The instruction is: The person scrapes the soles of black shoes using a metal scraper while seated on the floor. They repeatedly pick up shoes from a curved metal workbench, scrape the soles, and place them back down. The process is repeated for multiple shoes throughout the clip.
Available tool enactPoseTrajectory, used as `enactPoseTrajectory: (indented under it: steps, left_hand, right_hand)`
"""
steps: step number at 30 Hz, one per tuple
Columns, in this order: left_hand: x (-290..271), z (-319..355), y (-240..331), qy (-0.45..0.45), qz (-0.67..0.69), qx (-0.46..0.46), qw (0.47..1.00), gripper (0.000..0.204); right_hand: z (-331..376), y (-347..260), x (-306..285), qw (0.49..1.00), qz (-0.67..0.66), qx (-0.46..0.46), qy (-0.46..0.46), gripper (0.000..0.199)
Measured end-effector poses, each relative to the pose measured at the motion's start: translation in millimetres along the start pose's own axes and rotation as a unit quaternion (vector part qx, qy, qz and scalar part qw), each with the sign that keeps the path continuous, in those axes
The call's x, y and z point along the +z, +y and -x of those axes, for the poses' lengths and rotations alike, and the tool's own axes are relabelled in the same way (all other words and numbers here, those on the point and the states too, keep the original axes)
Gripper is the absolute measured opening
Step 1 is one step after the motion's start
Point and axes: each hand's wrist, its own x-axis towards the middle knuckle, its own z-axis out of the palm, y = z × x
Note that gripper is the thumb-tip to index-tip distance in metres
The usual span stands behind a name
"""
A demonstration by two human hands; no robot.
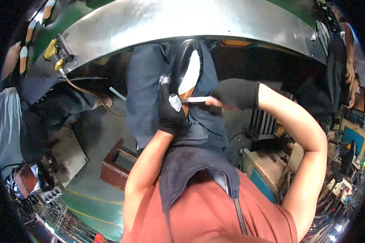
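Observation:
On my lap lies a shoe upper (184, 56), shiny black at the toe, with its white and tan underside facing up. My left hand (169, 111), in a black fingerless glove with white wrapping on the thumb and a fingertip, grips the shoe's side near the heel end. A slim white stick-like tool (198, 99) lies across the tan part of the underside; its exact kind is unclear. My right hand (231, 95), gloved in black with bare fingertips, is closed around the right end of that tool. Dark trousers and an apron (190, 162) lie beneath.
A curved metal bench (182, 20) runs in front of my knees. On its left edge sits a yellow tool (52, 50) with a brown hose (85, 92). Co-workers sit at both sides, one arm (349, 65) showing at right. A brown wooden stool (117, 166) stands left, a machine (267, 166) right.

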Motion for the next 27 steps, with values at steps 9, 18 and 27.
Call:
enactPoseTrajectory:
  steps: [9, 18, 27]
  left_hand:
    - [-43, -23, -4, -0.184, 0.207, -0.16, 0.947, 0.032]
    - [-60, -29, 13, -0.234, -0.312, 0.032, 0.92, 0.045]
    - [-42, -27, 24, 0.123, -0.886, 0.424, -0.142, 0.045]
  right_hand:
    - [-20, -29, 68, 0.937, 0.019, -0.228, 0.265, 0.036]
    - [-7, -20, 79, 0.979, -0.089, 0.007, 0.182, 0.036]
    - [11, -44, 1, 0.972, -0.033, 0.091, 0.216, 0.036]
